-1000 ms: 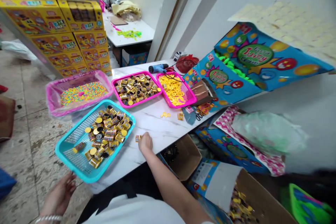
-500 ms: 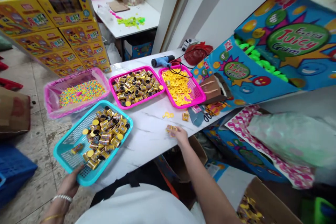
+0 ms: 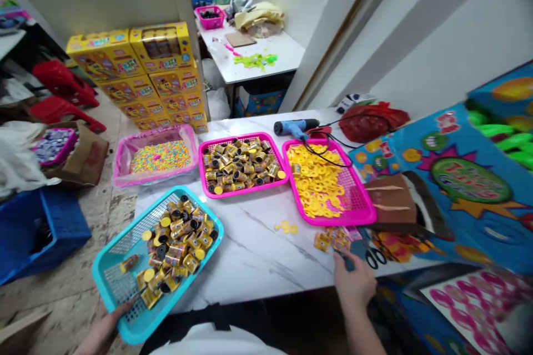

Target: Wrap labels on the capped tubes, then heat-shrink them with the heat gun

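Note:
My left hand grips the near left corner of a teal basket, fingers under the rim and thumb inside. Small gold-wrapped cylinders, some with yellow caps and some with black ends, lie heaped in it. At the table's right, my right hand is low over the surface, thumb and forefinger apart. Just beyond its fingertips are small gold-printed pieces, beside another gold piece. A grey-blue cloth lies partly behind that hand. A few yellow rings rest on the table nearby.
Pink baskets hold coloured beads, more gold cylinders and yellow rings. A blue glue gun with its black cord lies behind them. Scissors and a blue gum carton stand at the right. Yellow boxes are stacked behind.
My right hand has carried gold pieces rightward across the table, and they now lie beside the other piece, off its fingers. My left hand has taken hold of the teal basket's corner. The view has shifted.

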`<state>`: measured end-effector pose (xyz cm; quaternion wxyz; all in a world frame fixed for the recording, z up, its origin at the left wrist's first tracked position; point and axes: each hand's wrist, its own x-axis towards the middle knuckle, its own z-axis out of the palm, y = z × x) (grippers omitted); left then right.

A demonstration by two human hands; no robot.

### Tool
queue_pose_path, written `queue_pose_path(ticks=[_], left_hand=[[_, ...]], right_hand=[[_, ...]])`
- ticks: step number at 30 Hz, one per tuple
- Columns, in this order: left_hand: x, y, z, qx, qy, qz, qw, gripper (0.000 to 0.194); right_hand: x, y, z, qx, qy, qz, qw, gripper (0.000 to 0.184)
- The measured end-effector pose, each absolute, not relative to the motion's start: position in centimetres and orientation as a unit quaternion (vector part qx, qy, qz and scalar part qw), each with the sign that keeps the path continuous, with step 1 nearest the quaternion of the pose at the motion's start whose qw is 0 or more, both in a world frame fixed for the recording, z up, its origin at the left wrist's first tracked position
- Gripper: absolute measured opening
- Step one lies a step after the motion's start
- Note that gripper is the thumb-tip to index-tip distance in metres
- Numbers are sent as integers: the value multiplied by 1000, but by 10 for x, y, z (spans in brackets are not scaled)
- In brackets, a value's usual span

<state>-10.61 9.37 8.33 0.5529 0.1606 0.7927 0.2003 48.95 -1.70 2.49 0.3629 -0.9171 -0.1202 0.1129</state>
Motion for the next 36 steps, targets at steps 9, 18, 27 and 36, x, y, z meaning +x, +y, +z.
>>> queue_pose_path(ticks=[9,18,27,36], left_hand=[[-81,133,102,258,779,134,555,36],[-78,154,54,212,805,178,524,29],[-125,193,74,293,767,174,544,49],[-148,195,35,407,674,176,590,72]], right_hand=[[296,63,-7,-766,-333,371,405,59],[260,80,11,-772,-411,351,335,53],[223,79,41,-807,-409,320,281,57],[187,27,50,-885,-340,249,199,60]])
